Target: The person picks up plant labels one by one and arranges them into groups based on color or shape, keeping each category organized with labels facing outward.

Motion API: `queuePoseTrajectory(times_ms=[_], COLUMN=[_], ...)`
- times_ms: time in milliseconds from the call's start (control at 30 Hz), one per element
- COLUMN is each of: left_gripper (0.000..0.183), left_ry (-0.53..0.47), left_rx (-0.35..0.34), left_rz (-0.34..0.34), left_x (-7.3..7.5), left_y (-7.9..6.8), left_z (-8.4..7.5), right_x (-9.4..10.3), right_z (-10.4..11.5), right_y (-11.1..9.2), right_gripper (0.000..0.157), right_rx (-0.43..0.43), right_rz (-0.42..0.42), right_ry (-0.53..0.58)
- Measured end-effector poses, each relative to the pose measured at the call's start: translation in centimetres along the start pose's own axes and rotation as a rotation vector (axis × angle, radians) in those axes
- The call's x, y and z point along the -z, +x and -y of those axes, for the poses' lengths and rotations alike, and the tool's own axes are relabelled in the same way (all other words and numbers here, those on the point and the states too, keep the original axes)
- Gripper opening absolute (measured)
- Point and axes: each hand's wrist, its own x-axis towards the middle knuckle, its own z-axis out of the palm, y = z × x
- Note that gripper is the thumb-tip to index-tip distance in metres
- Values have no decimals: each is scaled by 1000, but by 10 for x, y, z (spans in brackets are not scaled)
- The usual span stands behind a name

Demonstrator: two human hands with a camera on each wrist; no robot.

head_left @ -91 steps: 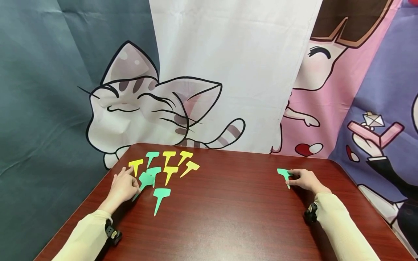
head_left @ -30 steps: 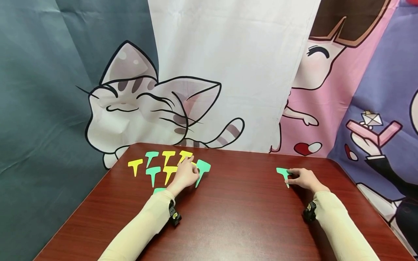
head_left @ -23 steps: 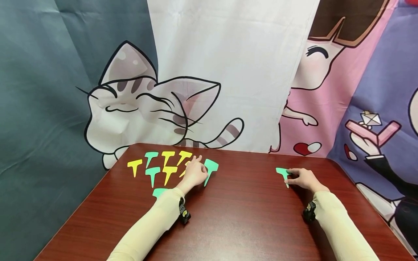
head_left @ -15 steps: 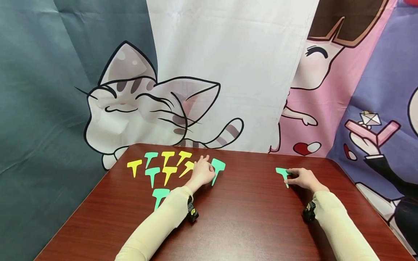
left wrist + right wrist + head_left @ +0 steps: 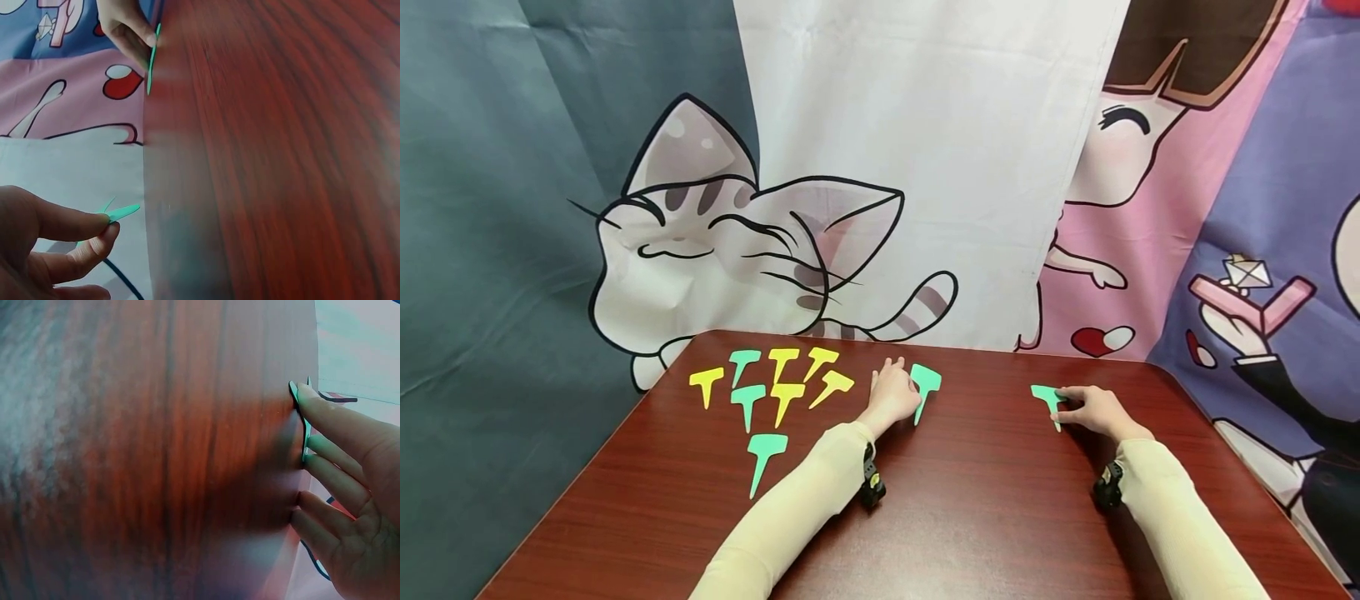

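Lower left, the left hand (image 5: 44, 220) pinches a green tag (image 5: 125, 213); upper left, the right hand (image 5: 127, 26) holds a second tag (image 5: 150, 76); wooden tabletop (image 5: 281, 156) fills the right.

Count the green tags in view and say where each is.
5: one tag in the left hand, another tag in the right hand; at left on the table, a far tag, middle tag and near tag. Others may hide behind those held.

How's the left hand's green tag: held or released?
Held: in the left wrist view, the left hand pinches the green tag between thumb and finger.
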Motion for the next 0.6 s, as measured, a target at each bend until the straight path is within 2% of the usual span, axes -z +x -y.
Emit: queuePoseTrajectory(times_ms=[200,467,600], left_gripper=[29,25,23], left_ry=[-3,14,15], left_rx=[4,68,83], left_rz=[11,79,80], left_x=[-11,-26,-33], left_y=[6,14,17], left_z=[-17,-35,-41], right_x=[0,2,0], right_z=[0,1,1], right_y=[1,0,-1], right_gripper=[67,68,67], right_rx=[-7,-26,-27], right_rz=[6,19,14], right_ry=[8,21,20])
